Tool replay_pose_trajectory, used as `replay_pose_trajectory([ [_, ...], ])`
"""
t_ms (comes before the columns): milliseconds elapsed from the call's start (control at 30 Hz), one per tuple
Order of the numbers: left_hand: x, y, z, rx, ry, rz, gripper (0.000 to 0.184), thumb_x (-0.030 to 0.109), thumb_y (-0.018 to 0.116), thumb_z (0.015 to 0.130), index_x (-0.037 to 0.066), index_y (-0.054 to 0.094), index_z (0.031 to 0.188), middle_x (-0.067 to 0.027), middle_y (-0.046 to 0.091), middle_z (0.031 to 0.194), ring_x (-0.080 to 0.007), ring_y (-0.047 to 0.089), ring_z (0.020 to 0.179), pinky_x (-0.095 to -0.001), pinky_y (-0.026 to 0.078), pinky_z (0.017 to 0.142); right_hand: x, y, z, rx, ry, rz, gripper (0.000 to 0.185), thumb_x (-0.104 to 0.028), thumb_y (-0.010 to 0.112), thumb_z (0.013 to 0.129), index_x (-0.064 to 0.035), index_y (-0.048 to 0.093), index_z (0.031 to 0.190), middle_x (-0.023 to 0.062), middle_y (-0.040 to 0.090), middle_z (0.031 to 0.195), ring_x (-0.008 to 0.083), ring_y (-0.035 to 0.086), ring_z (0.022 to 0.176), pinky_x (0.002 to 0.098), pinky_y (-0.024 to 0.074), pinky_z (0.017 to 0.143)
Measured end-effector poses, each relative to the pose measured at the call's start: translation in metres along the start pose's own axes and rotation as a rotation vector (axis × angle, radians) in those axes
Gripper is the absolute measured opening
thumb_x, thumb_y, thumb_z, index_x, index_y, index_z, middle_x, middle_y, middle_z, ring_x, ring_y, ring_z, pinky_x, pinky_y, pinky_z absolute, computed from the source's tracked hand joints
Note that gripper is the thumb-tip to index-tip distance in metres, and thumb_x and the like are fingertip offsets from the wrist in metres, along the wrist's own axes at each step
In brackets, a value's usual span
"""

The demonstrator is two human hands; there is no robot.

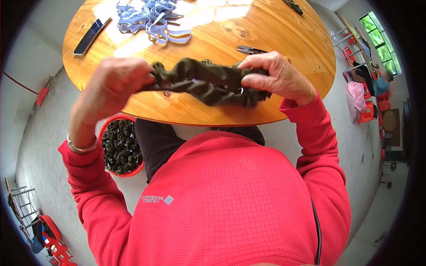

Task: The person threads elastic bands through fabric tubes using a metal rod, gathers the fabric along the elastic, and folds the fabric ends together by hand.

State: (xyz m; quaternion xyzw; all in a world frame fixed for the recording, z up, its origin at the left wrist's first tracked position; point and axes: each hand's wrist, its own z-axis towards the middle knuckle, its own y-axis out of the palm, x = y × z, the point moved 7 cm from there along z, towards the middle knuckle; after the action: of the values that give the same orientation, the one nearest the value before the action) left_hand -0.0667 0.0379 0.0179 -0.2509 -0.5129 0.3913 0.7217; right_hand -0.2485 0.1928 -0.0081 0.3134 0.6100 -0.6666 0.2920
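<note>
A dark olive-green scrunchie (208, 84), a band of gathered cloth, is stretched sideways above the near part of the wooden table. My left hand (117, 77), a little blurred, is closed around its left end. At the other end, my right hand (277, 77) grips the cloth between thumb and fingers. Small light spots show between the folds of the band. Just behind my right hand, dark thread snips (250, 49) lie on the tabletop, partly covered by it.
On the round wooden table (306, 57) lie a heap of light blue elastic strips (148, 17) and a phone (92, 37). A dark green scrap (293, 6) is at the far edge. Beside my leg stands a red basin (140, 170) full of dark green gathered pieces (120, 146).
</note>
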Motion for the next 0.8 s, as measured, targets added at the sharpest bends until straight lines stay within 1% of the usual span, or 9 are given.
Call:
replay_pose_trajectory([
  [133,-0.002,-0.021,0.005,0.015,0.11,0.079,0.004,0.001,0.059,0.085,-0.001,0.055,0.084,-0.0075,0.043,0.06,-0.0125,0.041,0.052,-0.0254,0.037,0.05,0.005,-0.012,0.005,-0.004,0.102,0.152,0.013,-0.013,0.063,0.085,-0.0006,0.062,0.084,-0.006,0.052,0.063,-0.0004,0.049,0.061,0.0195,0.0393,0.051],
  [233,-0.01,-0.03,0.008,0.058,0.105,0.022,0.006,0.005,0.059,0.086,0.0,0.058,0.085,-0.0024,0.048,0.06,-0.0074,0.043,0.053,-0.0223,0.036,0.048,-0.007,-0.021,0.009,0.107,-0.137,-0.136,0.015,-0.015,0.064,0.084,-0.0004,0.061,0.087,0.0042,0.055,0.061,0.011,0.053,0.055,0.0263,0.042,0.052],
  [333,-0.029,-0.048,0.014,0.092,-0.146,-0.146,0.006,0.008,0.061,0.087,0.002,0.062,0.087,0.0029,0.051,0.063,-0.0037,0.044,0.053,-0.0196,0.036,0.048,-0.025,-0.028,0.019,0.324,-0.327,-0.438,0.018,-0.018,0.064,0.082,-0.001,0.061,0.088,0.0183,0.052,0.066,0.027,0.05,0.054,0.0328,0.044,0.055],
  [400,-0.032,-0.057,0.022,0.092,-0.165,-0.178,0.009,0.01,0.06,0.088,0.003,0.064,0.089,0.0049,0.053,0.064,-0.0007,0.046,0.054,-0.0176,0.036,0.047,-0.031,-0.038,0.024,0.373,-0.387,-0.43,0.019,-0.019,0.064,0.083,-0.0005,0.061,0.088,0.0131,0.057,0.065,0.0201,0.051,0.054,0.031,0.0436,0.055],
  [433,-0.029,-0.068,0.03,0.111,-0.113,-0.146,0.01,0.01,0.057,0.089,0.002,0.062,0.091,0.0038,0.052,0.066,-0.002,0.045,0.054,-0.0183,0.035,0.047,-0.048,-0.059,0.028,0.4,-0.475,-0.168,0.018,-0.018,0.063,0.084,-0.0003,0.062,0.086,0.005,0.058,0.063,0.0107,0.051,0.055,0.0279,0.0412,0.052],
  [500,-0.016,-0.093,0.049,0.086,-0.054,-0.004,0.012,0.01,0.052,0.092,0.002,0.061,0.093,0.0027,0.052,0.067,-0.0034,0.044,0.054,-0.0189,0.036,0.049,-0.106,-0.071,0.018,0.361,-0.357,-0.438,0.061,-0.046,0.063,0.082,-0.0004,0.052,0.121,0.0159,0.061,0.108,0.0243,0.059,0.097,0.0335,0.0462,0.086],
  [600,0.006,-0.102,0.065,0.126,-0.091,0.152,0.013,0.012,0.055,0.089,0.002,0.062,0.091,-0.0002,0.056,0.063,-0.0053,0.05,0.051,-0.0196,0.041,0.048,-0.106,-0.086,0.03,0.52,-0.459,-0.641,0.045,-0.034,0.06,0.086,0.0022,0.057,0.112,0.0162,0.064,0.097,0.0207,0.062,0.082,0.0314,0.0487,0.071],
  [700,0.071,-0.081,0.097,0.06,-0.015,0.323,0.015,0.011,0.058,0.085,-0.001,0.064,0.078,-0.0021,0.059,0.058,-0.0069,0.055,0.046,-0.0205,0.046,0.044,-0.125,-0.069,0.041,0.364,-0.377,-0.543,0.023,-0.018,0.057,0.086,0.002,0.061,0.096,0.0127,0.06,0.074,0.0158,0.056,0.064,0.0303,0.0446,0.059],
  [800,0.076,-0.075,0.107,-0.04,-0.077,0.319,0.017,0.014,0.058,0.086,-0.002,0.064,0.081,-0.0018,0.06,0.059,-0.0079,0.056,0.048,-0.0213,0.046,0.045,-0.128,-0.067,0.04,0.305,-0.285,-0.504,0.013,-0.008,0.055,0.086,0.001,0.064,0.084,0.0059,0.056,0.06,0.0117,0.048,0.053,0.0276,0.0407,0.052],
])
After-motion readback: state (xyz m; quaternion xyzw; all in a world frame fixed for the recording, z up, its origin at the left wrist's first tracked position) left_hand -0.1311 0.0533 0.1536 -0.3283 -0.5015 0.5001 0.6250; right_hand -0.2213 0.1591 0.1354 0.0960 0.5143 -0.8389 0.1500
